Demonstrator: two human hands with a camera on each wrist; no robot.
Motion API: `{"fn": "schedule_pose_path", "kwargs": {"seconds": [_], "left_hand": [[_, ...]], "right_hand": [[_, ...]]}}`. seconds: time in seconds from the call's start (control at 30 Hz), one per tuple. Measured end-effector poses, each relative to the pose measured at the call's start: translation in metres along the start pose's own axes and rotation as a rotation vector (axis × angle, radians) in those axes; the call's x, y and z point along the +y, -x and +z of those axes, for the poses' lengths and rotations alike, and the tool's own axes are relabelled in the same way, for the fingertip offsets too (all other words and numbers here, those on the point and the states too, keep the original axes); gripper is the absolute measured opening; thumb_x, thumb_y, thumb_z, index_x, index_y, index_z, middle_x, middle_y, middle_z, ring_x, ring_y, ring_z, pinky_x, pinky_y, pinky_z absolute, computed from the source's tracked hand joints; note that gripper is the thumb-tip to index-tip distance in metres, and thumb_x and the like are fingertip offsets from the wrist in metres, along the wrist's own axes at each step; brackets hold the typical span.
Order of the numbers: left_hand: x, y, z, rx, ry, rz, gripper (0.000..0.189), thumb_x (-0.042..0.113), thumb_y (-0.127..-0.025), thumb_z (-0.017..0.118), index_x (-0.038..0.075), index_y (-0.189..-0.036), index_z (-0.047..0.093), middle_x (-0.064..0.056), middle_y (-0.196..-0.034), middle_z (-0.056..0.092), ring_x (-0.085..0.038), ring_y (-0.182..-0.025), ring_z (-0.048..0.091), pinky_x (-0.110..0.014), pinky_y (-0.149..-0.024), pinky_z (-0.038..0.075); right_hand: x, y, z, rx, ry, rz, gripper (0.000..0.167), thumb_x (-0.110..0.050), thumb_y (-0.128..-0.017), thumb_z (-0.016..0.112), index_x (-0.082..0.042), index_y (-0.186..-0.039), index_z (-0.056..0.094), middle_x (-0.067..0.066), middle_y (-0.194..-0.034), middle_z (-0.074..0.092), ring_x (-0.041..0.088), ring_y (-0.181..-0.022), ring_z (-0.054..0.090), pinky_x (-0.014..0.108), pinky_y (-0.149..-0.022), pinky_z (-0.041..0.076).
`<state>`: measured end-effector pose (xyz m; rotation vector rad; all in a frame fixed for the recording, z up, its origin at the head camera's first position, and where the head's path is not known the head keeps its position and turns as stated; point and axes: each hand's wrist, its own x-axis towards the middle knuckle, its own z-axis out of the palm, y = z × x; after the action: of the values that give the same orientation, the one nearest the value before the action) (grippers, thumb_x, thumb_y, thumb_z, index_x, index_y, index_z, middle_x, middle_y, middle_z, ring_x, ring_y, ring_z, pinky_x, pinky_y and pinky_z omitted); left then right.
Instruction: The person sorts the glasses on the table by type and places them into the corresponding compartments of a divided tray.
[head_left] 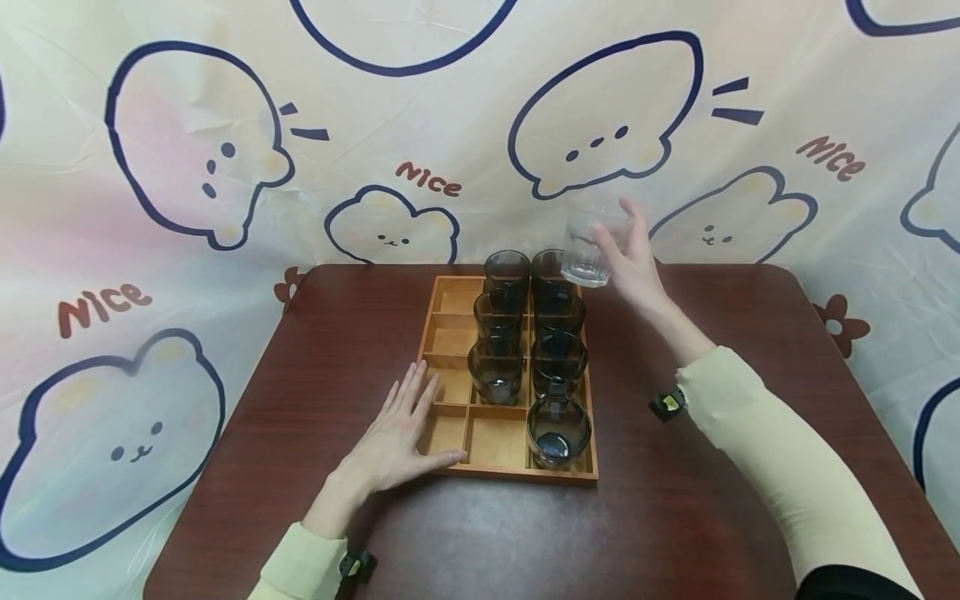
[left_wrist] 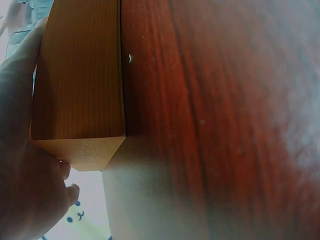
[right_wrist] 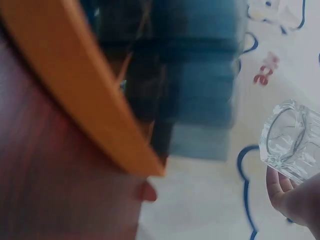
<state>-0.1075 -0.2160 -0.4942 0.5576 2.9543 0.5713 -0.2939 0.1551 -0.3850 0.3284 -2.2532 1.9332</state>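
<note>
A clear drinking glass (head_left: 587, 254) is held up by my right hand (head_left: 636, 268), thumb and fingers around its side, beyond the back right corner of a wooden divided tray (head_left: 497, 440). The right wrist view shows the clear glass (right_wrist: 295, 137) tipped, its thick base facing that camera. Dark tinted glasses (head_left: 558, 433) stand in the tray's right and middle columns. My left hand (head_left: 397, 437) rests against the tray's front left corner, fingers straight along the left side and thumb along the front edge.
The tray stands on a dark red-brown wooden table (head_left: 675, 500). Several compartments along the tray's left side and one at the front middle hold no glass. A cloth (head_left: 480, 117) with cartoon drawings hangs right behind the table's back edge.
</note>
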Motion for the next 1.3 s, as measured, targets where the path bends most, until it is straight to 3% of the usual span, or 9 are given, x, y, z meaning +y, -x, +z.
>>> {"fn": "schedule_pose_path", "kwargs": {"seconds": [0.2, 0.43, 0.67, 0.9, 1.13, 1.3], "left_hand": [[0.000, 0.000, 0.001, -0.003, -0.003, -0.007, 0.128, 0.077, -0.087, 0.076, 0.006, -0.177, 0.018, -0.021, -0.186, 0.004, -0.037, -0.175, 0.006, -0.063, -0.140, 0.017], [0.000, -0.001, 0.001, -0.007, -0.002, -0.014, 0.128, 0.077, -0.087, 0.076, 0.007, -0.177, 0.018, -0.021, -0.186, 0.004, -0.038, -0.175, 0.005, -0.064, -0.139, 0.018], [-0.001, -0.001, 0.001, -0.005, 0.002, -0.013, 0.128, 0.077, -0.086, 0.076, 0.006, -0.176, 0.019, -0.021, -0.186, 0.004, -0.039, -0.175, 0.005, -0.064, -0.139, 0.017], [-0.002, 0.000, 0.001, 0.008, 0.001, -0.006, 0.128, 0.077, -0.086, 0.076, 0.005, -0.176, 0.019, -0.022, -0.186, 0.005, -0.039, -0.174, 0.007, -0.064, -0.139, 0.018], [-0.004, 0.001, 0.001, 0.017, 0.004, 0.006, 0.128, 0.076, -0.086, 0.077, 0.005, -0.176, 0.019, -0.022, -0.186, 0.004, -0.039, -0.175, 0.007, -0.064, -0.139, 0.017], [-0.003, 0.001, 0.000, 0.020, 0.016, 0.014, 0.128, 0.075, -0.086, 0.078, 0.005, -0.176, 0.020, -0.023, -0.186, 0.004, -0.038, -0.175, 0.008, -0.063, -0.139, 0.018]], "right_hand": [[-0.024, -0.012, 0.028, -0.092, -0.046, 0.002, 0.073, -0.022, -0.113, 0.053, -0.005, -0.173, 0.014, 0.037, -0.154, 0.051, 0.048, -0.136, 0.060, 0.060, -0.124, 0.047], [-0.043, -0.024, 0.064, -0.168, 0.010, 0.052, 0.082, -0.033, -0.112, 0.060, -0.011, -0.175, 0.013, 0.030, -0.157, 0.053, 0.045, -0.146, 0.056, 0.059, -0.124, 0.049], [-0.045, -0.035, 0.094, -0.219, 0.097, 0.106, 0.090, -0.048, -0.110, 0.063, -0.013, -0.175, 0.013, 0.026, -0.159, 0.052, 0.041, -0.148, 0.054, 0.061, -0.127, 0.045], [-0.043, -0.039, 0.123, -0.280, 0.109, 0.152, 0.090, -0.048, -0.109, 0.065, -0.013, -0.175, 0.015, 0.025, -0.165, 0.044, 0.040, -0.151, 0.050, 0.062, -0.128, 0.043], [-0.039, -0.041, 0.147, -0.295, 0.145, 0.223, 0.097, -0.051, -0.102, 0.076, -0.012, -0.174, 0.024, 0.021, -0.156, 0.057, 0.036, -0.143, 0.059, 0.054, -0.119, 0.055], [-0.032, -0.042, 0.157, -0.295, 0.162, 0.227, 0.096, -0.049, -0.101, 0.078, -0.010, -0.173, 0.027, 0.022, -0.153, 0.059, 0.035, -0.139, 0.061, 0.052, -0.119, 0.055]]}}
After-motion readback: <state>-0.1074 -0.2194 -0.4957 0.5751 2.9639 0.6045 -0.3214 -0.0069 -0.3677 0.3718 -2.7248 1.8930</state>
